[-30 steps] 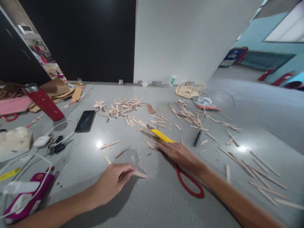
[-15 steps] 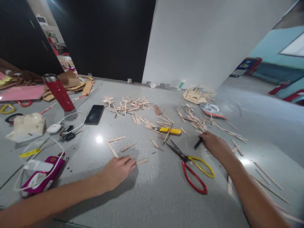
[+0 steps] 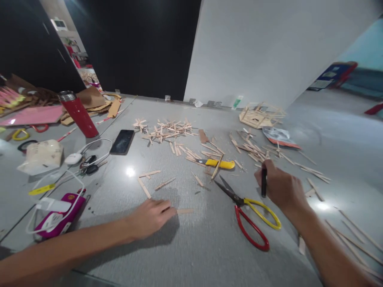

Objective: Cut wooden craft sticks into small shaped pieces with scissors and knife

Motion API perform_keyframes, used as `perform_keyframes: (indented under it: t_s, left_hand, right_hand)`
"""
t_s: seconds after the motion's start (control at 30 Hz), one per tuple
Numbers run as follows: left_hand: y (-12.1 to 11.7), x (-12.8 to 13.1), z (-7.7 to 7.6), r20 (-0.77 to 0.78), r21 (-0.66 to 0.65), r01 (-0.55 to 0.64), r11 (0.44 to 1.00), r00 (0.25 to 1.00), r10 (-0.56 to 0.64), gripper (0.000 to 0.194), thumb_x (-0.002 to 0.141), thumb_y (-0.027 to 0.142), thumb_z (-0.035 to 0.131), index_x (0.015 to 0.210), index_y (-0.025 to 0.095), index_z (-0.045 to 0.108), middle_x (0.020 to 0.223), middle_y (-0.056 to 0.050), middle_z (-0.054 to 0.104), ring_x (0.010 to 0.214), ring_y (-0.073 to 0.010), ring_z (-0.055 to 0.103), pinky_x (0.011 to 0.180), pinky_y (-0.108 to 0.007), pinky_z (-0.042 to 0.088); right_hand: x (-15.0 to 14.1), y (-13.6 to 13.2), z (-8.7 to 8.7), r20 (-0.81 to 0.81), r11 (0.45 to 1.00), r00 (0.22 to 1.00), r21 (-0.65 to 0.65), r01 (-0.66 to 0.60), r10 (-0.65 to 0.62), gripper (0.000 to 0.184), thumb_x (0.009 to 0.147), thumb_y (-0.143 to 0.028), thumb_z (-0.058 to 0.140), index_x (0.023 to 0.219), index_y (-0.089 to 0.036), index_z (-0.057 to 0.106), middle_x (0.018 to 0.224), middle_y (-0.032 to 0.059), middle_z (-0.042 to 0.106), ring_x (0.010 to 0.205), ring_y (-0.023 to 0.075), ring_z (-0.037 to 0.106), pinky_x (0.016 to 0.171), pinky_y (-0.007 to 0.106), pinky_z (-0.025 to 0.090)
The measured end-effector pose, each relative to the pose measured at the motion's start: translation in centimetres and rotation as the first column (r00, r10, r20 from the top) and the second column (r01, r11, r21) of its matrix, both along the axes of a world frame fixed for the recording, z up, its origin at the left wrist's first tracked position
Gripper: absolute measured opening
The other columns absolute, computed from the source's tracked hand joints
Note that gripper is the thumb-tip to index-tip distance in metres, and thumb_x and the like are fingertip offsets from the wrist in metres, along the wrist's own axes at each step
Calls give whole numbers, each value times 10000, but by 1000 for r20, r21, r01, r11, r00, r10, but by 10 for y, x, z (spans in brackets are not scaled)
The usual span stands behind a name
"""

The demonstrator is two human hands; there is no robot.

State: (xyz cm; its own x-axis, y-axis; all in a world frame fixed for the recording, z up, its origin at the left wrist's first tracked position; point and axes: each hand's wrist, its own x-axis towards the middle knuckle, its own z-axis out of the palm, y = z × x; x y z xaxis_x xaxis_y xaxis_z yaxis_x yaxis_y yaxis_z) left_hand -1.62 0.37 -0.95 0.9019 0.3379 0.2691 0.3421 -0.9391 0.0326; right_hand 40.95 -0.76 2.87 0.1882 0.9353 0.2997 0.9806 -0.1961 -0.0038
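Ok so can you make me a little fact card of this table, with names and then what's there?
Left grip: holds one end of a flat wooden stick
Right grip: holds a black pen-like thing
Scissors: lying between the hands, blades apart, one red handle, one yellow
Yellow-handled cutter: beyond the scissors, a thin stick across it
Phone: flat on the left, screen dark
Bottle: red, beyond the phone and further left
Stick model: far side, right of the middle, near the wall

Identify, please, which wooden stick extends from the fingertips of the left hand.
It is the pale, flat stick pointing right from the left hand, toward the scissors. The other sticks lie away from these fingertips.
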Motion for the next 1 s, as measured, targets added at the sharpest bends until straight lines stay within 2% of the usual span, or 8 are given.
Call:
perform_keyframes:
  t_s: [0.13,0.2,0.3,0.4,0.53,0.63,0.77,1.0]
  left_hand:
    - [1,0,-2,68,27,42,999,997,-44,257,1042,96,366,949,165,596,750,-19,582,613,-163,566,531,-281,401]
    - [1,-1,-3,92,30,41,999,995,-44,281,1052,107,356,924,166,599,738,-16,578,595,-160,552,524,-283,396]
    - [-1,-2,-4,106,13,26,1000,994,-27,255,1058,129,390,917,168,599,739,-12,580,598,-151,550,538,-270,407]
    - [-4,-3,-4,98,-21,29,999,995,-27,190,1054,149,440,959,168,604,763,-11,597,626,-151,570,566,-261,427]
    - [-6,-3,-5,83,-44,26,999,996,-22,195,1060,151,432,991,167,614,781,-15,608,640,-159,586,571,-273,442]
    - [-6,-2,-5,98,-39,22,999,995,-18,219,1065,152,420,966,170,614,779,-15,610,642,-159,592,567,-277,447]
    - [-5,-2,-7,113,-31,30,999,993,-26,230,1073,156,406,965,170,607,780,-17,617,635,-161,593,567,-281,442]
    - [-3,-2,-6,91,11,43,999,995,-43,240,1081,148,378,1002,159,605,787,-24,616,636,-168,596,568,-288,426]
  right_hand:
    - [-30,-5,-8,-12,955,957,67,-288,289,395,1054,-349,361,1267,-162,636,1126,188,760,994,331,736,791,419,551]
    - [-45,-3,-14,-24,893,894,58,-445,447,389,1052,-369,399,1319,-214,636,1301,149,724,1224,322,664,1011,467,510]
    - [-54,2,-25,-84,792,790,-7,-610,608,396,1062,-341,387,1392,-285,598,1426,83,671,1387,321,550,1188,594,318]
    - [-42,7,-35,-128,868,864,-30,-495,488,426,1053,-319,360,1425,-287,567,1428,95,666,1375,330,560,1201,636,260]
    - [-14,8,-40,-101,964,959,21,-265,266,440,1047,-312,335,1381,-152,573,1237,226,720,1260,419,609,1090,699,338]
    - [-6,13,-39,-76,975,973,56,-216,220,437,1043,-286,339,1373,-118,570,1256,266,691,1269,443,576,1026,672,397]
    - [-11,24,-37,-53,945,944,25,-325,326,426,1025,-262,411,1425,-224,552,1394,149,652,1351,330,538,1062,493,438]
    - [-9,26,-30,43,989,989,28,-145,144,313,1027,-291,453,1010,-164,738,845,143,685,939,330,632,906,431,448]
